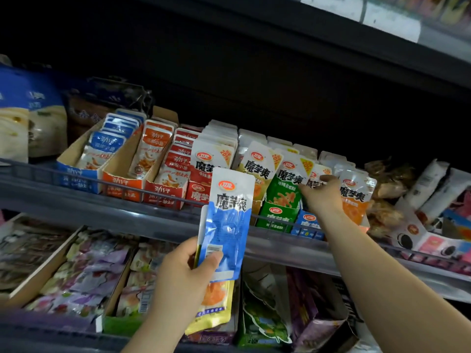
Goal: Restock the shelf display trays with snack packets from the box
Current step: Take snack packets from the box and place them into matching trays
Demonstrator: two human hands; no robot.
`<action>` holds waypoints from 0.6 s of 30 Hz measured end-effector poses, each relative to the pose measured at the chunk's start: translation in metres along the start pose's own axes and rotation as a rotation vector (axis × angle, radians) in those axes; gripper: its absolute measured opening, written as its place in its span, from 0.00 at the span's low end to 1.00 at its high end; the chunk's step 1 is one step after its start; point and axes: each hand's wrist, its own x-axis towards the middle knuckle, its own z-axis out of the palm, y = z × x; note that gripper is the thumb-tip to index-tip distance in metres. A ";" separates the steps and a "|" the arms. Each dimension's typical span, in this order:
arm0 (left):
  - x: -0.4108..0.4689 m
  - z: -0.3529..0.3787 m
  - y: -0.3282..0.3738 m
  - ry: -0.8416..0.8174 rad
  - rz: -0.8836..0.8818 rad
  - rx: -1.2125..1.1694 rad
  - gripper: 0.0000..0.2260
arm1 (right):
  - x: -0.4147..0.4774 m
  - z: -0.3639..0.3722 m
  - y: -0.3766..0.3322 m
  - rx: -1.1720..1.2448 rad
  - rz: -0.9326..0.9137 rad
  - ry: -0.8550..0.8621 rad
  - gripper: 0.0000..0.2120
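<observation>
Clasping two snack packets is the left hand; right hand grip unclear.

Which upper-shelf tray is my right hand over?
The blue tray just right of the green tray, below your right hand; the other blue tray is far left.

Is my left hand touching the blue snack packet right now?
Touching. The head view shows the left hand gripping the blue snack packet, its thumb pressed across the barcode near the packet's lower end.
</observation>
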 end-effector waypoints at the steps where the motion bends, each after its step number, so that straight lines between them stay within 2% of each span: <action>1: 0.000 -0.001 0.000 0.029 0.019 0.029 0.09 | -0.006 -0.001 0.000 0.012 -0.017 0.064 0.21; 3: 0.001 -0.002 -0.003 0.080 0.057 0.111 0.05 | -0.022 -0.002 -0.002 0.084 -0.045 0.105 0.20; 4: 0.001 -0.002 -0.004 0.105 0.086 0.173 0.06 | -0.034 -0.001 -0.004 0.110 -0.049 0.072 0.19; 8: -0.001 -0.003 -0.008 0.176 0.232 0.407 0.11 | -0.087 0.012 -0.018 0.129 -0.120 -0.238 0.17; 10: -0.002 -0.003 -0.011 0.105 0.310 0.535 0.13 | -0.105 0.016 -0.026 0.200 -0.096 -0.398 0.17; 12: -0.003 -0.001 -0.016 0.154 0.428 0.627 0.14 | -0.114 0.015 -0.031 0.253 -0.038 -0.507 0.21; 15: -0.004 -0.004 -0.022 0.175 0.542 0.690 0.11 | -0.119 0.015 -0.032 0.204 -0.009 -0.558 0.31; 16: -0.005 -0.005 -0.023 0.160 0.549 0.708 0.13 | -0.121 0.016 -0.032 0.178 -0.016 -0.558 0.30; 18: -0.007 -0.004 -0.025 0.160 0.572 0.739 0.16 | -0.120 0.019 -0.030 0.170 -0.024 -0.531 0.20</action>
